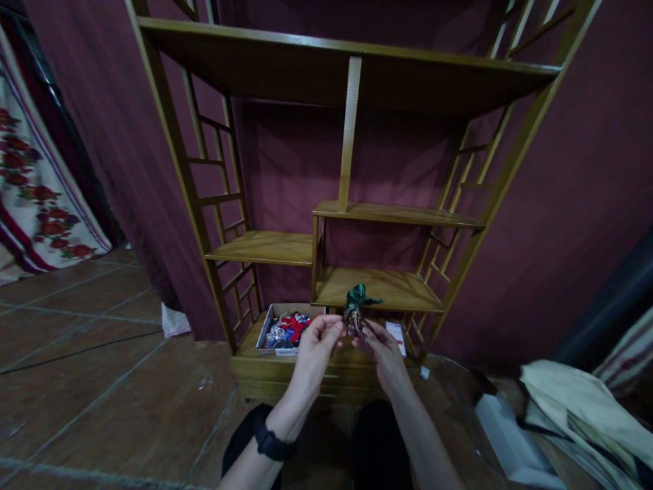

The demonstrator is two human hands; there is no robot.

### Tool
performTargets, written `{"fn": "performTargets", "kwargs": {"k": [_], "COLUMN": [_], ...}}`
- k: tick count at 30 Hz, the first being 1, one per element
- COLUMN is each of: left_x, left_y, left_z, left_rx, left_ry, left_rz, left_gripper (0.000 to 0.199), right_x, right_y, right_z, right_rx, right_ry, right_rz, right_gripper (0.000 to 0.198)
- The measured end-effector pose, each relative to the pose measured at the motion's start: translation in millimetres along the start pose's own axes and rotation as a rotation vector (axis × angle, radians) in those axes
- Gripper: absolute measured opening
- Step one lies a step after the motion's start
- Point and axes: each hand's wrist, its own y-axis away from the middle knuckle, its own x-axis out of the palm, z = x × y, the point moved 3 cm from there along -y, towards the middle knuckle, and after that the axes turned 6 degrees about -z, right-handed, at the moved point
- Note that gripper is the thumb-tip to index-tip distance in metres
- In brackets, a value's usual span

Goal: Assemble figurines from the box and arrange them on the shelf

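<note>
A shiny cloth piece (356, 298), dark green at its knotted top and brown patterned below, is held up in front of the shelf unit; it looks like a scrunchie, though its exact kind is hard to make out. My left hand (321, 339) pinches its left edge between thumb and fingers. From the lower right, my right hand (378, 346) grips its brown part, and its fingers partly hide it. Behind my left hand, a white box (286, 352) holds many small red, blue, black and patterned cloth pieces (293, 329).
The wooden shelf unit (377, 286) has bare-looking boards at several heights. A white phone-like rectangle (396, 336) lies on its lowest board, right of my hand. On the floor at right are a pale box (515, 442) and cream cloth (586, 405). A dark cable (81, 352) runs across the left floor.
</note>
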Motion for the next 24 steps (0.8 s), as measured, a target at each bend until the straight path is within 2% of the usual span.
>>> {"fn": "performTargets", "kwargs": {"k": [3,6,10,18,24], "left_x": [-16.4,-22.8,-22.6,-25.7,-21.2], "left_y": [-2.7,-1.6,2.3,-2.6,0.8], "left_z": [8.9,20.0,29.5,46.9,45.3], "left_rx": [0.027,-0.055,-0.115,-0.077,-0.036], "left_ry": [-0.029,-0.01,0.048,0.099,0.046], "left_rz": [-0.14,-0.084,0.027,-0.033,-0.043], "left_gripper": [0.03,0.038,0.041,0.037,0.033], "right_x": [2.7,8.4,15.7,13.9,4.6], "right_y": [4.7,9.4,15.9,25.6,25.5], "right_z": [-10.6,-19.0,-22.1,-25.3,-32.7], "right_rx": [0.088,0.132,0.114,0.11,0.178], "right_ry": [-0.075,-0.105,-0.095,-0.041,-0.145], "right_rz": [0.014,0.047,0.079,0.075,0.024], "right_gripper": [0.032,0.033,0.033,0.034,0.031]}}
